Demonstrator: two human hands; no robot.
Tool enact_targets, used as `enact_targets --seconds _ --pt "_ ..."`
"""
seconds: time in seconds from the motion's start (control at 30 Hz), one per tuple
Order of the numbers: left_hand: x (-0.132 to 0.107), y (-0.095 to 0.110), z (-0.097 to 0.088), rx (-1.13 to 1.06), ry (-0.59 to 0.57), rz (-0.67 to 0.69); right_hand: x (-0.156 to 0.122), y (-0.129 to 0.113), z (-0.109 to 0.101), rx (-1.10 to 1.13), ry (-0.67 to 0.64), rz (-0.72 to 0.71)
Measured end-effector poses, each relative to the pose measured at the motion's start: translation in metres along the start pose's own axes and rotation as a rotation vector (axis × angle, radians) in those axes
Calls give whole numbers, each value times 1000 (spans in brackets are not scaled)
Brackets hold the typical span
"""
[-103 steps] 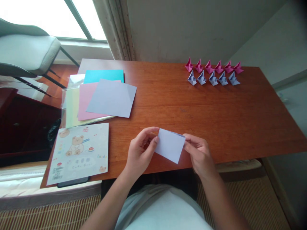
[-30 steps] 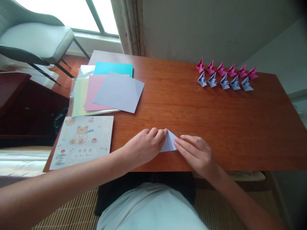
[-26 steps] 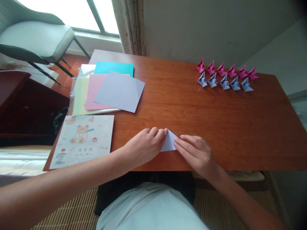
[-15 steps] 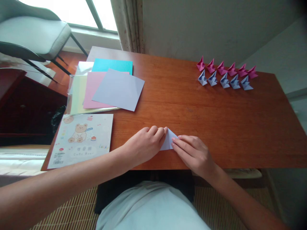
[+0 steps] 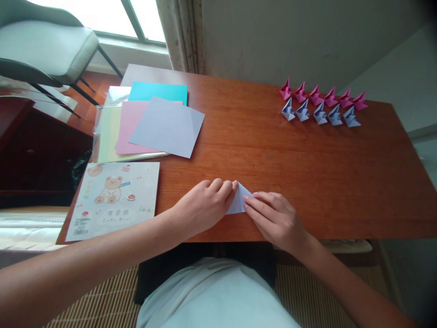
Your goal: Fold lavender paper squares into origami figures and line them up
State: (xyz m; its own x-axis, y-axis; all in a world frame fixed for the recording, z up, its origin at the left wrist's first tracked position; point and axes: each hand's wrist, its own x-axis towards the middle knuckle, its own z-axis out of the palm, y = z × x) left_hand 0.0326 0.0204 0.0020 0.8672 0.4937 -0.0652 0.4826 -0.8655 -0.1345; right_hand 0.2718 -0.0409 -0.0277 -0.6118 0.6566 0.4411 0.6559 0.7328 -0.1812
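Note:
A small folded piece of pale lavender paper [image 5: 240, 197] lies at the table's near edge between my hands. My left hand [image 5: 211, 202] is closed, its curled fingers gripping the paper's left side and hiding part of it. From the right, my right hand [image 5: 275, 218] presses its fingertips together on the paper's right corner. A crease runs down the visible middle of the paper, and its upper end comes to a point.
On the wooden table [image 5: 324, 182], pink origami figures [image 5: 316, 95] and lavender origami figures [image 5: 320, 114] stand in two rows at the back right. A lavender sheet [image 5: 170, 127] tops coloured papers at left. Nearer lies a bear-printed pad [image 5: 112, 209]. A chair [image 5: 48, 50] stands beyond.
The view has shifted very slightly. Both hands stay on the folded paper in nearly the same pose.

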Motion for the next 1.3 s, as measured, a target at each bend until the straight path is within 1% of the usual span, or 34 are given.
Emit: enact_targets --seconds 0.57,0.7,0.87,1.0,1.3 --pt "0 0 0 -2 1 -13 3 0 -2 19 2 15" --pt "0 2 -6 17 36 -21 5 0 -2 9 11 16" --pt "-7 12 -10 -21 89 46 6 -1 -2 16 34 20" --pt "-11 16 -9 -65 66 51 6 -1 -2 27 22 26" --pt "-9 13 -13 -87 -18 71 5 0 -2 41 17 37"
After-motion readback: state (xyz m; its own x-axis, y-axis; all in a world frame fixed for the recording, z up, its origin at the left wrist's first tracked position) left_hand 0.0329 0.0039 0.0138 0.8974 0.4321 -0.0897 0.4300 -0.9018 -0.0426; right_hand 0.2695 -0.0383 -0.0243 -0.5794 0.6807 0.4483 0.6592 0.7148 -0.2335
